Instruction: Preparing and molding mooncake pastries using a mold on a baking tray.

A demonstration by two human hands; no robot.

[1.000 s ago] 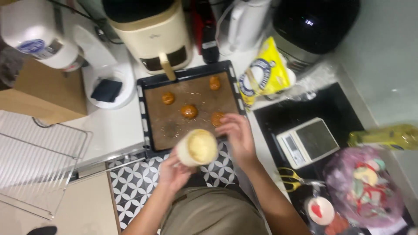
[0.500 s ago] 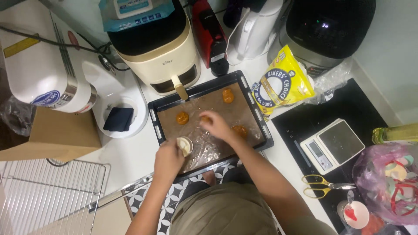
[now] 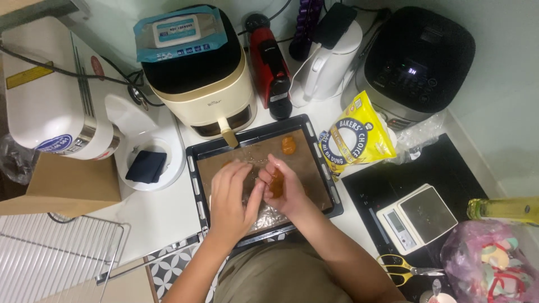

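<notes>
Two hands are all I have over the baking tray (image 3: pixel 193 168), and both sit inside its dark rim. My right hand (image 3: pixel 283 188) has its fingers curled narrow around an orange dough piece (image 3: pixel 277 184), holding it just above the brown liner paper (image 3: pixel 303 165). My left hand (image 3: pixel 230 196) lies flat beside it, fingers loosely together and bent, the tips touching the paper just left of the held piece; it grips nothing that I can see.

Beyond the right fingertips a second orange dough piece (image 3: pixel 288 145) rests on the paper near the tray's far edge, well clear of the held one. The stretch of paper between them is bare, and that is the open room I have. Past the left fingertips, the handle of the cream air fryer (image 3: pixel 196 95) juts over the tray's far rim, so there is little clearance that way. To the right of my right hand, a yellow flour bag (image 3: pixel 359 137) leans just beside the tray's right edge. Farther right, a kitchen scale (image 3: pixel 418 219) sits on the black surface with yellow-handled scissors (image 3: pixel 401 269) nearer to me. Left of the left hand lies white countertop, then a stand mixer (image 3: pixel 62 106).
</notes>
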